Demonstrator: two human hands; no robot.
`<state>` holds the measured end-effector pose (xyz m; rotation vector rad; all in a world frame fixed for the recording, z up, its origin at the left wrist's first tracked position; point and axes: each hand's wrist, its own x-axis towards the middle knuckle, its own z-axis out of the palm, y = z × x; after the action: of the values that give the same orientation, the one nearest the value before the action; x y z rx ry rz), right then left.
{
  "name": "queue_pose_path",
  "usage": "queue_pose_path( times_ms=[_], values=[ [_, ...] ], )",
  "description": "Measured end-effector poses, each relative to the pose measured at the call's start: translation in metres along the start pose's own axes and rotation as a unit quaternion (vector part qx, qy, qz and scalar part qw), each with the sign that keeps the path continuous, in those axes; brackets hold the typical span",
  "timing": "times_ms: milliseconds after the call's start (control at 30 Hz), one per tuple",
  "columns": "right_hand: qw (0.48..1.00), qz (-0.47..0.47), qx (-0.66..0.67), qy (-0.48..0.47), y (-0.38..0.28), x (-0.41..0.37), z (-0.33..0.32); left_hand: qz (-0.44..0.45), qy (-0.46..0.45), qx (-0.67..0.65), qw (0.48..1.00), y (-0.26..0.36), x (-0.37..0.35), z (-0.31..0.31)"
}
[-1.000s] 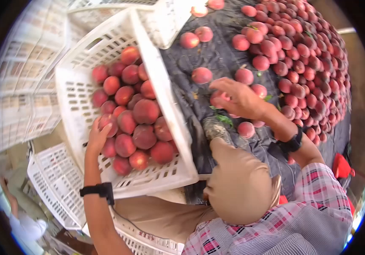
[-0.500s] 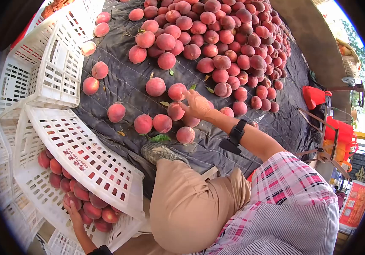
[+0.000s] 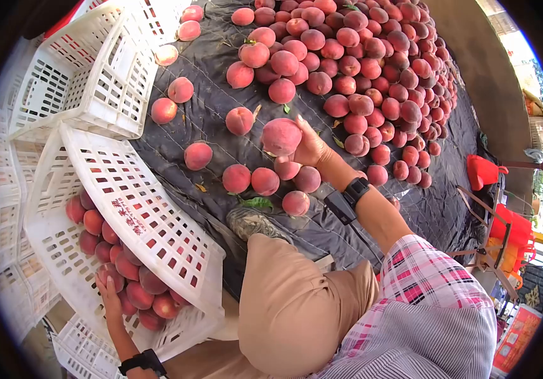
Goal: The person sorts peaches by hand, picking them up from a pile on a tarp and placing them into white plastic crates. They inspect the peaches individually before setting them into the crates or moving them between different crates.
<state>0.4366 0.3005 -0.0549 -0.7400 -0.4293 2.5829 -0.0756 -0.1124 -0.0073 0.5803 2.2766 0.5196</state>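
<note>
The left hand [image 3: 112,300] rests against crated peaches [image 3: 138,295] in the white crate [image 3: 131,218], grip not determinable, while the right hand [image 3: 309,146], well apart, clasps a peach [image 3: 282,137] over the dark sheet [image 3: 171,140], where a slack hold could drop and bruise it against loose peaches [image 3: 265,181] nearby.

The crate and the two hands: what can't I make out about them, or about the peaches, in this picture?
All in the head view:
- Crate: how many peaches it holds; its slanting wall and the upper fruit hide the rest.
- Red lettering: too small and blurred to read.
- Right hand: some fingers, hidden by the held peach.
- Left hand: its own back hides whether it grips fruit.
- Pile: its far side, cut off by the top edge.
</note>
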Motion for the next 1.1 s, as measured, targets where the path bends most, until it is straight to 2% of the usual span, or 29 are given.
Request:
queue_pose_path(
  times_ms=[167,233,300,367,400,467,533,567,633,700,767,833,867,933,967,1033,1067,1100],
  values=[
    [0.998,0.033,-0.013,-0.044,0.001,0.021,0.093,0.042,0.067,0.177,0.981,0.007,-0.005,0.006],
    [0.995,0.023,-0.038,-0.085,-0.004,0.019,0.149,0.059,0.062,0.102,0.991,0.012,-0.010,0.010],
    [0.984,0.040,0.019,-0.174,0.000,0.031,0.172,0.072,0.054,0.077,0.993,0.011,-0.011,0.008],
    [0.969,0.123,0.062,-0.204,0.023,0.052,0.212,0.099,0.090,0.084,0.987,0.021,-0.026,0.013],
    [0.960,0.131,0.032,-0.247,0.034,0.068,0.218,0.110,0.086,0.087,0.986,0.025,-0.031,0.014],
    [0.962,0.113,-0.160,-0.188,0.055,0.083,0.275,0.083,0.090,0.176,0.977,0.035,-0.048,0.020],
    [0.932,0.156,-0.263,-0.193,0.079,0.102,0.329,0.076,0.097,0.214,0.969,0.042,-0.061,0.021],
    [0.935,0.123,-0.297,-0.150,0.100,0.106,0.361,0.066,0.077,0.215,0.971,0.044,-0.063,0.020],
    [0.896,0.155,-0.352,-0.221,0.135,0.147,0.384,0.056,0.063,0.210,0.974,0.054,-0.066,0.018],
    [0.860,0.149,-0.434,-0.226,0.182,0.183,0.397,0.041,0.024,0.228,0.972,0.060,-0.069,0.015],
    [0.761,0.172,-0.583,-0.227,0.222,0.212,0.410,0.036,0.036,0.240,0.969,0.059,-0.070,0.015],
    [0.690,0.055,-0.687,-0.223,0.268,0.230,0.406,0.035,0.011,0.245,0.969,0.059,-0.069,0.011],
    [0.688,0.056,-0.687,-0.225,0.288,0.236,0.398,0.045,0.015,0.254,0.966,0.055,-0.067,0.013],
    [0.492,-0.141,-0.786,-0.348,0.322,0.237,0.378,0.043,0.015,0.240,0.970,0.057,-0.069,0.011],
    [0.491,-0.140,-0.785,-0.350,0.332,0.239,0.367,0.044,0.016,0.230,0.972,0.058,-0.069,0.009],
    [0.422,-0.183,-0.760,-0.459,0.345,0.243,0.349,0.042,0.013,0.229,0.972,0.059,-0.070,0.007],
    [0.451,-0.197,-0.751,-0.440,0.346,0.249,0.342,0.042,0.009,0.230,0.972,0.059,-0.071,0.008],
    [0.452,-0.197,-0.751,-0.439,0.341,0.252,0.345,0.043,0.008,0.231,0.972,0.058,-0.071,0.009]
  ],
)
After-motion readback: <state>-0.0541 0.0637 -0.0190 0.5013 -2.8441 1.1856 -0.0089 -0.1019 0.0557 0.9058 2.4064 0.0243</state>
